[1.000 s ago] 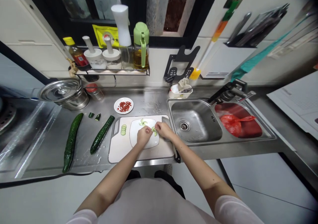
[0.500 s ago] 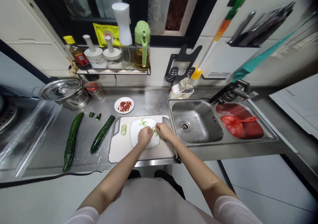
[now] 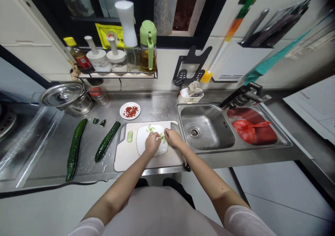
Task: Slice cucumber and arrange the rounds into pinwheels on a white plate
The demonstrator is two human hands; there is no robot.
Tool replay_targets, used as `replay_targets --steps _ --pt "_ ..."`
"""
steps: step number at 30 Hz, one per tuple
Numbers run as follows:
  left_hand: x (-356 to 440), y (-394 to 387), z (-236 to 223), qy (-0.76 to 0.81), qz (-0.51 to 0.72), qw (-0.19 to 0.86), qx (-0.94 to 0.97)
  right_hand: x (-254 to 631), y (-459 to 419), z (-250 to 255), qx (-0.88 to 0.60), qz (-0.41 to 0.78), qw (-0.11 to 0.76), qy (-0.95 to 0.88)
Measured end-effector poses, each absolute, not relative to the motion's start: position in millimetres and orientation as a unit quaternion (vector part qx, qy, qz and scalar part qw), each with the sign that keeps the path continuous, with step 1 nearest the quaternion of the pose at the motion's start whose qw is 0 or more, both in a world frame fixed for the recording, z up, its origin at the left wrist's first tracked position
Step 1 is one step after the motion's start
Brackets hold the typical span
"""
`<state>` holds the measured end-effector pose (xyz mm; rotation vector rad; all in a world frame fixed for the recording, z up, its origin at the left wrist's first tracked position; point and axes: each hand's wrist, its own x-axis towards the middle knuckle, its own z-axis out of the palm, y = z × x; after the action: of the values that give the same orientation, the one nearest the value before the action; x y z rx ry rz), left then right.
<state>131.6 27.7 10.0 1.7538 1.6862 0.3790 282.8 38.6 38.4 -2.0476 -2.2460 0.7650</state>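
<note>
A white rectangular plate (image 3: 141,147) lies on the cutting board (image 3: 124,161). On it, cucumber slices (image 3: 150,128) form a pinwheel near the far rim, and a second group of slices (image 3: 163,138) sits at the right. My left hand (image 3: 152,143) is closed over the plate, with a small pale piece of cucumber at its fingertips. At the plate's right rim my right hand (image 3: 172,137) pinches beside the second group; whatever it holds is hidden. Overlapping cucumber slices (image 3: 129,136) rest on the board's left part.
Two whole-looking cucumbers (image 3: 75,148) (image 3: 107,141) and cut ends (image 3: 102,123) lie to the left. A small plate of red bits (image 3: 130,116) stands behind the board. The sink (image 3: 206,124) is at the right, with a red bag (image 3: 244,131). A seasoning rack (image 3: 117,74) hangs above.
My left fingertips have parted slightly from the slices, and a pale piece now shows at them. Both hands stay over the plate; the view has shifted very slightly.
</note>
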Motion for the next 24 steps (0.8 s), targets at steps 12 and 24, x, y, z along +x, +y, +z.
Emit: replay_targets --steps 12,24 --pt "128 39 16 0.625 0.161 0.344 0.682 298 38 43 -0.689 0.243 0.063 -0.680" --pt "134 43 9 0.627 0.128 0.335 0.692 290 35 36 -0.696 0.257 0.026 -0.670"
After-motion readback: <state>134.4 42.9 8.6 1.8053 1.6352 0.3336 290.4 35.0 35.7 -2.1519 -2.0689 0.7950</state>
